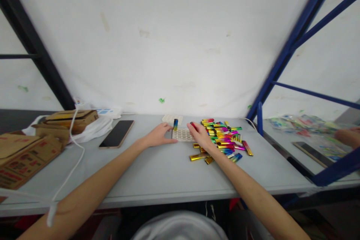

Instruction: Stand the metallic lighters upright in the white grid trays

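A white tray (184, 135) with rows of small pockets lies on the table in front of me. My left hand (159, 135) grips its left end, thumb along the near edge and fingers at the far corner. One blue-and-gold lighter (176, 124) stands upright at the tray's left end. Over the right part of the tray, my right hand (199, 135) is closed on a dark red lighter (192, 124), partly hidden by the fingers. Beside that hand, a loose pile of shiny multicoloured lighters (222, 133) spreads to the right, some lying under the wrist.
Behind the tray lies another whitish tray (168, 118). A phone (117, 134) rests on the left, near cardboard boxes (28, 157) and a white cable (73, 120). Blue frame posts (281, 60) border the right side; beyond them are another phone (312, 153) and a person's hand (347, 137).
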Demonstrator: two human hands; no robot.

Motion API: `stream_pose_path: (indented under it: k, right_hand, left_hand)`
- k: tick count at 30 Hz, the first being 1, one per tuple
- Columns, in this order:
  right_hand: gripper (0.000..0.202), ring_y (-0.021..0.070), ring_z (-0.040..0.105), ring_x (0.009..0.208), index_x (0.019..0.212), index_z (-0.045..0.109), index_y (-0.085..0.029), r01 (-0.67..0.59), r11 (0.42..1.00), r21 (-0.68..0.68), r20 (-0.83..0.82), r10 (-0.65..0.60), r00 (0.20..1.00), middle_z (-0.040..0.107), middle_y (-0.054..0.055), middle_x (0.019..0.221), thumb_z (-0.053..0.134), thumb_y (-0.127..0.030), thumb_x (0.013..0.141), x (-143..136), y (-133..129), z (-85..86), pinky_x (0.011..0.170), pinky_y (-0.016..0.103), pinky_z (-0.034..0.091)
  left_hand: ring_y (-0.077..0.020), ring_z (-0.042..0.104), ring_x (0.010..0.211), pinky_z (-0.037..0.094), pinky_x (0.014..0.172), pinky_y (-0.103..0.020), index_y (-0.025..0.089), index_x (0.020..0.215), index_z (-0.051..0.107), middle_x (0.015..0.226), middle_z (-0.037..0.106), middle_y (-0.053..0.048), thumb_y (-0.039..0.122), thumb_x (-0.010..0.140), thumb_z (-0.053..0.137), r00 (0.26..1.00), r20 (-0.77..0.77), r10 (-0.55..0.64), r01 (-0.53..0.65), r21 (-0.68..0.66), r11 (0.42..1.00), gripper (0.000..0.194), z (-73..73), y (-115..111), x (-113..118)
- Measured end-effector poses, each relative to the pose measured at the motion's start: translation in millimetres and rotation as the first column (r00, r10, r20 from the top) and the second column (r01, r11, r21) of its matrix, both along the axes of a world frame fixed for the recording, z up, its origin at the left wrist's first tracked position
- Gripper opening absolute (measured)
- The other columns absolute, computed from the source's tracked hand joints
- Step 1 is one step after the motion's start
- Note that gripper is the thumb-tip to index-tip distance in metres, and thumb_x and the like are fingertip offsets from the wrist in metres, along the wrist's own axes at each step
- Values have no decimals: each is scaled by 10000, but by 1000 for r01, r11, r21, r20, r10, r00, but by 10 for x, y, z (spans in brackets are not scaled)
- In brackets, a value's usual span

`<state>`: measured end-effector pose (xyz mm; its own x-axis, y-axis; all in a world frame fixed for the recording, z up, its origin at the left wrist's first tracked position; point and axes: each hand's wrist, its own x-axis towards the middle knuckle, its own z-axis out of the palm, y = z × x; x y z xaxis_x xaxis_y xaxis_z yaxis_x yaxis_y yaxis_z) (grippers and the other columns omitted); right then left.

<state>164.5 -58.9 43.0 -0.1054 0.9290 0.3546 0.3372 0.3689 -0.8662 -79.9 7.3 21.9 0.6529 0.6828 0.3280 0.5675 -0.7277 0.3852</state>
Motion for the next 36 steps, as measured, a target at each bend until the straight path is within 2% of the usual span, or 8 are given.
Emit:
stream_pose_path:
  k: [3, 9, 15, 23, 28, 32, 34, 36]
  right_hand:
    - [534, 149, 400, 622, 631, 414, -241, 68, 994, 91, 96, -76, 992, 405, -30, 607, 492, -677, 929, -1, 4, -27, 578, 286, 308]
    - [450, 134, 361, 582, 556, 366, -241, 200, 972, 123, 154, -218, 964, 319, -38, 571, 484, -531, 879, -19, 23, -59, 575, 293, 236]
    - [355, 135, 370, 581, 564, 390, -236, 242, 959, 147, 151, -264, 953, 359, -41, 555, 469, -421, 857, -21, 32, -64, 581, 290, 235]
    - [371, 145, 412, 593, 584, 377, -242, 214, 967, 141, 167, -236, 957, 394, -42, 560, 478, -418, 895, -11, 26, -57, 592, 290, 260]
    - [368, 172, 491, 631, 760, 465, -250, 96, 983, 157, 203, -127, 971, 515, -34, 635, 443, -527, 1001, 21, 5, -23, 627, 295, 331]
    - [358, 195, 571, 712, 838, 506, -249, 5, 981, 191, 279, -59, 959, 613, 10, 740, 397, -514, 1053, 33, 122, -15, 695, 307, 403]
    - [384, 203, 587, 770, 805, 519, -241, -14, 964, 266, 346, -82, 934, 645, 44, 810, 416, -513, 1056, 17, 218, 3, 739, 314, 415]
    - [409, 197, 573, 743, 784, 542, -233, -26, 957, 290, 428, -106, 897, 644, 44, 787, 445, -519, 1059, -22, 312, 42, 729, 310, 403]
  left_hand:
    - [-314, 640, 1015, 519, 917, -407, 169, 1163, 716, 1089, 686, -124, 738, 806, 713, 1000, 7, 2, -2, -2, 1000, 671, 8, -10, 2]
    - [-311, 636, 1049, 506, 948, -398, 167, 1158, 709, 1108, 680, -123, 738, 832, 685, 999, -34, 2, -2, 6, 1000, 658, 26, -22, 10]
    - [-302, 640, 1012, 513, 921, -396, 174, 1141, 713, 1081, 680, -112, 742, 810, 704, 1000, -17, 10, -10, 2, 1000, 657, 19, -16, 8]
    - [-307, 640, 1028, 513, 935, -403, 179, 1138, 715, 1096, 689, -115, 736, 816, 703, 1000, -13, 5, -4, 9, 1000, 643, 6, -8, 3]
    - [-325, 643, 1037, 519, 940, -421, 173, 1147, 724, 1101, 700, -127, 745, 799, 712, 1000, -2, 7, -7, 3, 1000, 670, 3, -3, 9]
    - [-331, 638, 1080, 508, 980, -429, 173, 1161, 716, 1137, 695, -132, 728, 813, 712, 1000, -2, -10, 10, -2, 1000, 655, 5, -8, 15]
    - [-334, 633, 1092, 505, 986, -432, 173, 1163, 710, 1143, 688, -134, 718, 825, 708, 1000, -2, -15, 15, 0, 1000, 641, 3, -9, 16]
    - [-333, 631, 1083, 507, 981, -434, 179, 1161, 708, 1132, 685, -132, 722, 824, 708, 1000, 3, -15, 15, 2, 1000, 639, -3, -7, 15]
